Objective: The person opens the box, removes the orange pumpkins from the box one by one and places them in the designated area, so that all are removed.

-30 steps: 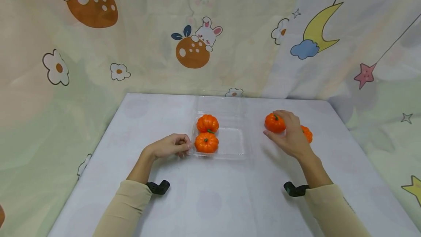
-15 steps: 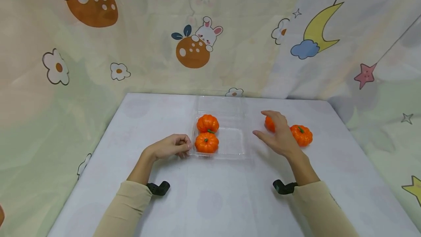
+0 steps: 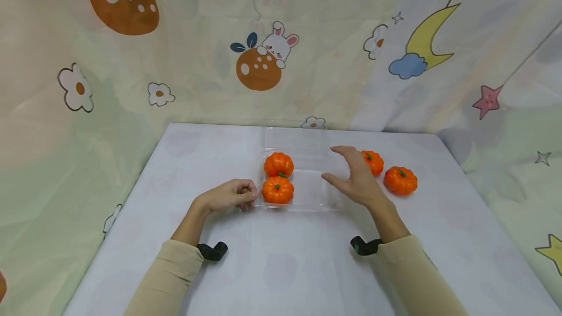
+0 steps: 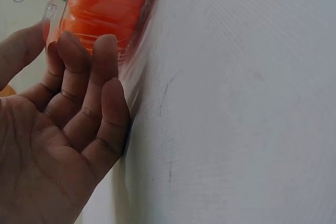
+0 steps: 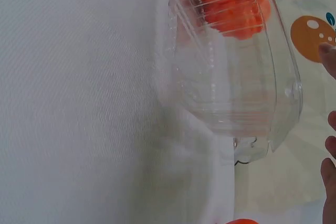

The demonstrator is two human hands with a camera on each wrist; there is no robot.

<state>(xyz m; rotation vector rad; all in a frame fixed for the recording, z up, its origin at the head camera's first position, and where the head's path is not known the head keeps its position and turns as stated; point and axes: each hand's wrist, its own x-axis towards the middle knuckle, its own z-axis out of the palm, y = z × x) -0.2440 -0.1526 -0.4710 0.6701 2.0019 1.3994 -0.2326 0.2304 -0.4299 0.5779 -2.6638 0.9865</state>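
Observation:
A clear plastic box (image 3: 309,190) with its lid folded back holds two orange pumpkins, one (image 3: 278,165) behind the other (image 3: 277,190), along its left side. My left hand (image 3: 228,196) pinches the box's left rim between thumb and curled fingers; the left wrist view shows those fingers (image 4: 79,98) against the clear wall, beside a pumpkin (image 4: 107,9). Over the box's right edge is my right hand (image 3: 357,179), thumb and fingers spread apart, holding nothing. In the right wrist view its fingertips show at the right border, beyond the box (image 5: 231,87).
Two more orange pumpkins lie on the white table (image 3: 281,262) right of the box, one (image 3: 373,162) partly behind my right hand, the other (image 3: 400,181) farther right. A patterned cloth (image 3: 197,52) hangs behind the table.
My right hand has moved left, away from the two loose pumpkins to the box's right edge, leaving both on the table. The left hand has kept its place at the rim.

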